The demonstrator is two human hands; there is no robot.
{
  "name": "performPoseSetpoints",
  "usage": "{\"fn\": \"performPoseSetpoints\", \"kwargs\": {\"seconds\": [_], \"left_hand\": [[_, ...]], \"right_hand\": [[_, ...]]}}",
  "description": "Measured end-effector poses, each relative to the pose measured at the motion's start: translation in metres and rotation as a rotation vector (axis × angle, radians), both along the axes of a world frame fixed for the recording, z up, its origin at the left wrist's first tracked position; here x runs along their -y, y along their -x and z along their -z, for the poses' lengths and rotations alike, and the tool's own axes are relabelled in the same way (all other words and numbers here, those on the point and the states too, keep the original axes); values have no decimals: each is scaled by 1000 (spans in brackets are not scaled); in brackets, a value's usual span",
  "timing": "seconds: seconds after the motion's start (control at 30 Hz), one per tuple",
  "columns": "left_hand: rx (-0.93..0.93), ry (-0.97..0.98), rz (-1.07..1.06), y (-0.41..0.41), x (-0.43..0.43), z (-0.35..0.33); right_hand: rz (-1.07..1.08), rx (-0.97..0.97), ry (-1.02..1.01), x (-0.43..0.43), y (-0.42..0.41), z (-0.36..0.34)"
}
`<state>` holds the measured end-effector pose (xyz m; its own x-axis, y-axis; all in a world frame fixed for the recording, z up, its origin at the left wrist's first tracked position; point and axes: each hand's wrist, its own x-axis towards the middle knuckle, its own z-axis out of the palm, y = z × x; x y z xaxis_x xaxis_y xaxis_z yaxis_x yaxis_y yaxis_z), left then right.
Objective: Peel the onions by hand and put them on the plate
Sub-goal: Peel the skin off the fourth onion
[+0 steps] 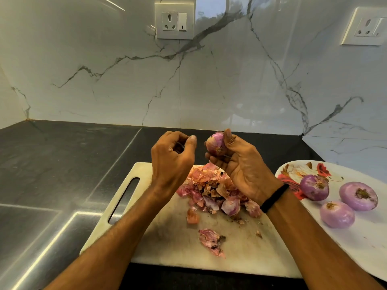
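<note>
Held up: onion (216,143) gripped in right hand (240,170), root end toward camera. Beside it, left hand (171,158), fingers curled; pinching skin or empty, cannot tell. Further right, plate (356,248). Best: catch a loose edge, strip over peel pile (211,189) below.

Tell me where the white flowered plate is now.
In the head view, the white flowered plate sits at the right, beside the white cutting board, holding three peeled purple onions.
</note>
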<state>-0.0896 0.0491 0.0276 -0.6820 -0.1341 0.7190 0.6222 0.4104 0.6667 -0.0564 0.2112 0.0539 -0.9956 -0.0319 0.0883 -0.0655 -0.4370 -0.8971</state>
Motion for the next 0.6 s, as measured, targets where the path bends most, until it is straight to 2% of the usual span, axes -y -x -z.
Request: {"fn": "performPoseSetpoints", "kwargs": {"seconds": [0.23, 0.6], "left_hand": [[-139, 225, 151, 6, -8, 7], [-146, 142, 190, 5, -7, 4]], "right_hand": [[66, -53, -140, 0, 3, 8], [84, -6, -135, 4, 2, 3]]}}
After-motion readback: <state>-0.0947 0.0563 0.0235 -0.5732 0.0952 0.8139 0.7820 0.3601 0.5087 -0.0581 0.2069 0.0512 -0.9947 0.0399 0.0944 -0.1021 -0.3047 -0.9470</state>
